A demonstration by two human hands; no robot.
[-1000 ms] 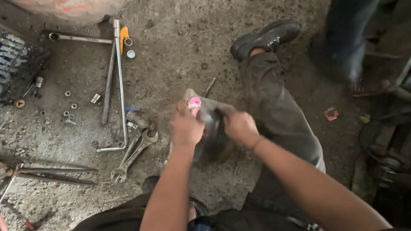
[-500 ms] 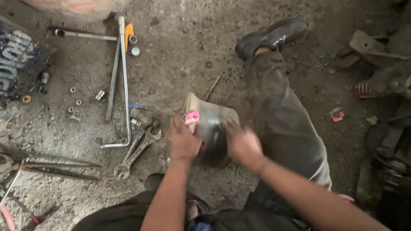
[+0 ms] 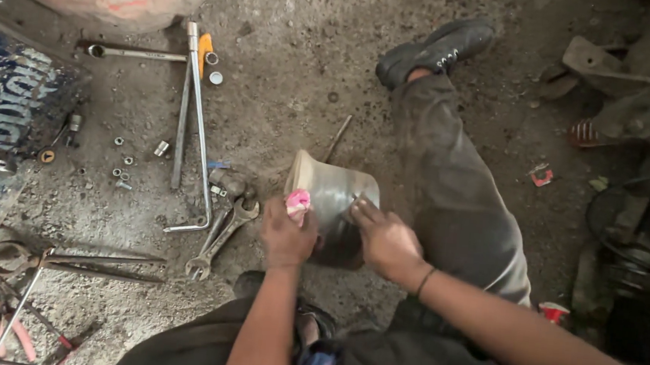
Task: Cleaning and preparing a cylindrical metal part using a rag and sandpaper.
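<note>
The grey metal cup-shaped part [image 3: 331, 206] lies on its side right of the spanners [image 3: 220, 232], flared end pointing away. Left hand [image 3: 288, 234] pinches a pink rag [image 3: 298, 202] against it; right hand [image 3: 386, 241] rests half-open on top.

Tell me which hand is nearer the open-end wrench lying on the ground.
Left. The left hand holds a pink rag just right of the wrench; the right hand is farther off, across the metal part.
</note>
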